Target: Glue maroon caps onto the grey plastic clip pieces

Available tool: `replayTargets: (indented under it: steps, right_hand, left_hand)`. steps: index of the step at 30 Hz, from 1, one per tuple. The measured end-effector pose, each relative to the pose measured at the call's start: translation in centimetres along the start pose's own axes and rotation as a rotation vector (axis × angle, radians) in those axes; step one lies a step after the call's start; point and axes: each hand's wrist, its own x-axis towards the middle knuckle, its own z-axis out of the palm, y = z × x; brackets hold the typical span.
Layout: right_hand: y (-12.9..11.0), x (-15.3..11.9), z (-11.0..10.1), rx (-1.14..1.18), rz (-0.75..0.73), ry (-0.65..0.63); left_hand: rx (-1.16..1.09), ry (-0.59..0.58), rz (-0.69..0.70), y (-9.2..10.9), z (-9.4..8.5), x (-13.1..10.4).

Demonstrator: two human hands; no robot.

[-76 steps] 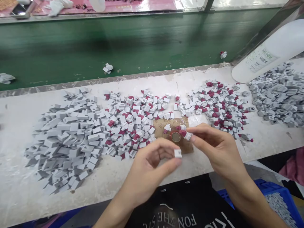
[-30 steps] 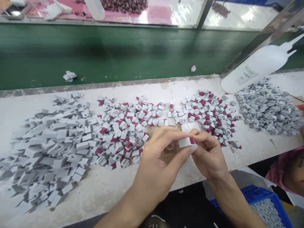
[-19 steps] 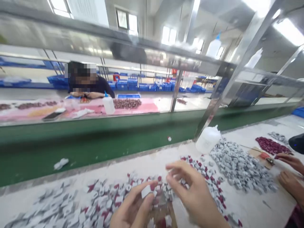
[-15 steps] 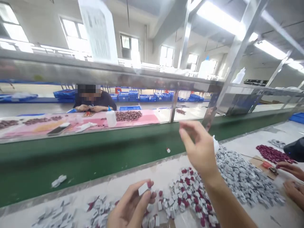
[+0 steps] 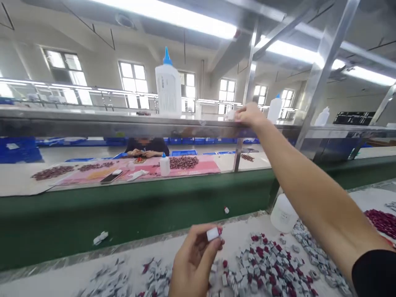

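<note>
My left hand (image 5: 194, 260) pinches a small white block with a dark red end (image 5: 213, 234) between thumb and fingers, above the worktable. Stretched up to the metal shelf, my right hand (image 5: 251, 114) has its fingers closed at a crumpled white piece that looks like tissue (image 5: 230, 116); the fingertips are partly hidden. Below both hands lies a pile of white-grey blocks mixed with dark red pieces (image 5: 262, 264). More grey pieces (image 5: 107, 278) are spread at the front left.
A white bottle with a blue nozzle (image 5: 168, 90) stands on the shelf (image 5: 123, 126). Beyond the green belt (image 5: 161, 204), a person (image 5: 147, 148) works at another table. A whitish jug (image 5: 284, 214) stands by the post; dark red pieces (image 5: 382, 222) lie at right.
My right hand has risen from above the belt to the shelf top, its fingers reaching the white piece. The left hand still holds its block. The view has tilted upward and turned left.
</note>
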Motion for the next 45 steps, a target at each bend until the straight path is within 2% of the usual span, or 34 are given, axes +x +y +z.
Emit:
replayTargets:
  steps: [3,6,8,10,13,18,22,28,31,33,37,40,42,45]
  right_hand:
    - [-1.5,-4.5,-0.9,0.066,-0.065,0.117]
    - [-3.0,-12.7,-2.5,0.171,-0.194,0.163]
    - [-3.5,-18.8,-3.3,0.298,-0.235,-0.004]
    - [-3.5,-23.7,-3.4,0.416,-0.149,-0.220]
    - [-2.9,-27.7,-2.6,0.549,0.001,-0.456]
    - [-0.9,-28.6,-1.9,0.725,0.198,-0.521]
    - [-0.4,-29.1,-2.1,0.820,0.255,-0.616]
    - [-0.6,-29.6,-1.3,0.844,0.251,-0.553]
    - [0.4,-29.1,-0.7,0.853,0.334,-0.447]
    - [0.9,-28.8,-0.9,0.923,0.396,-0.408]
    - [0.3,-29.3,-2.2,0.941,0.407,-0.572]
    - [-0.6,-30.2,-2.6,0.857,0.407,-0.679]
    - [-0.9,-30.9,-2.3,0.854,0.432,-0.686]
    - [-0.8,-31.5,-1.8,0.884,0.442,-0.659]
  left_hand:
    - [0.014,-0.031,0.089,1.6,-0.6,1.0]
    - [0.011,-0.056,0.153,3.0,-0.8,2.2]
    - [0.001,-0.079,0.193,3.5,-0.8,2.8]
    - [0.000,-0.136,0.234,3.4,-0.6,3.2]
    - [-0.003,-0.196,0.284,2.7,-0.2,3.2]
    - [0.037,-0.222,0.219,2.6,0.2,2.2]
    - [0.099,-0.269,0.204,3.4,-0.2,1.6]
    - [0.166,-0.336,0.265,2.8,-1.2,1.3]
    - [0.178,-0.405,0.331,2.3,-1.4,0.8]
    - [0.149,-0.399,0.313,2.1,-1.4,0.5]
    - [0.078,-0.351,0.230,1.5,-1.4,0.4]
    - [0.121,-0.345,0.306,0.9,-1.7,0.6]
    - [0.189,-0.347,0.379,0.7,-2.0,0.7]
    - [0.289,-0.416,0.482,1.0,-2.2,0.7]
